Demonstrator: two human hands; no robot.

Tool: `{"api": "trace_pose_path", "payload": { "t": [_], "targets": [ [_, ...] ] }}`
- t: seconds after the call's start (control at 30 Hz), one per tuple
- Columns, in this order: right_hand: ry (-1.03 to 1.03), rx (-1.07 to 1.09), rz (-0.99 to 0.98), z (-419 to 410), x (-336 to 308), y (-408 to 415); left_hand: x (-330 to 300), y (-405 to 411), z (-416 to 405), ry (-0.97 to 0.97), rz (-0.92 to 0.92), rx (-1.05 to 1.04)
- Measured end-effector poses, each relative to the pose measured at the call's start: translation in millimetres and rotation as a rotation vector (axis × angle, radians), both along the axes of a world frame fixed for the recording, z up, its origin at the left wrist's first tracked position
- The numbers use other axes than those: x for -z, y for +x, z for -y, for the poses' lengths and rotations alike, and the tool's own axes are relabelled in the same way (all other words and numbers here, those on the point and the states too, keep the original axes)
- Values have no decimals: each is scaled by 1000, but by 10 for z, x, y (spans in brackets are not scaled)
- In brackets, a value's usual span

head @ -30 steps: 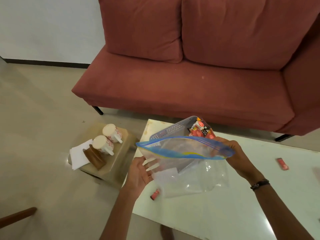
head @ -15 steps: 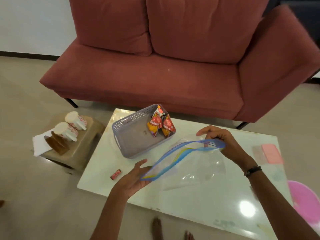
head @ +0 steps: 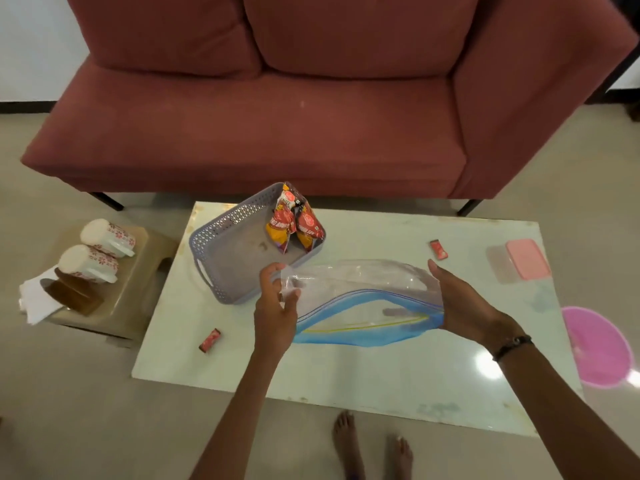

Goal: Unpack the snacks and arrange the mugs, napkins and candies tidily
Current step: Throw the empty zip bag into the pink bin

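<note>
A clear zip bag (head: 360, 299) with a blue and yellow seal hangs empty over the white table (head: 346, 372). My left hand (head: 275, 306) pinches its bottom corner, and my right hand (head: 464, 306) holds the seal end. Behind the bag, a grey perforated basket (head: 228, 251) holds red and orange snack packets (head: 294, 226) leaning at its far right corner. One red candy (head: 210, 340) lies near the table's left edge, another candy (head: 439, 249) at the back right. Two floral mugs (head: 97, 251) lie on their sides on a low stool, beside white napkins (head: 33, 299).
A brown wooden holder (head: 74, 294) stands over the napkins on the beige stool (head: 138, 292). A clear box with a pink lid (head: 523, 259) sits at the table's right, a pink round plate (head: 595, 351) off its right edge. A red sofa (head: 277, 98) runs behind. My bare feet (head: 370, 445) are below.
The view has swung right and pulled back. The bag has turned over from mouth-up to lying flat, its seal now toward me. My left hand moved from the seal to the bag's bottom corner.
</note>
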State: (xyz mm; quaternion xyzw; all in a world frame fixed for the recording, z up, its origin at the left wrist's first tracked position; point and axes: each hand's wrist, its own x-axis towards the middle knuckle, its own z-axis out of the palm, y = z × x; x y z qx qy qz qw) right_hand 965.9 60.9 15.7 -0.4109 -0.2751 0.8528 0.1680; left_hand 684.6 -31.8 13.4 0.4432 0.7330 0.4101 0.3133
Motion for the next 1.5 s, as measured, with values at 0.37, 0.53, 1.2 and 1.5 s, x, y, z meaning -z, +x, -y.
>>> {"api": "trace_pose_path", "payload": {
  "t": [0.37, 0.53, 1.2, 1.5],
  "targets": [
    [307, -16, 278, -6, 314, 1080, 313, 1273, -244, -7, -179, 99],
    [379, 145, 420, -79, 466, 2279, 567, 2482, -395, -76, -24, 135],
    [368, 397, 1295, -128, 2544, 4796, 1552, 5430, -894, -210, 132, 517],
    [429, -318, 1285, -201, 4054, 4697, 2178, 5466, -939, -203, 179, 503]
  ]
}}
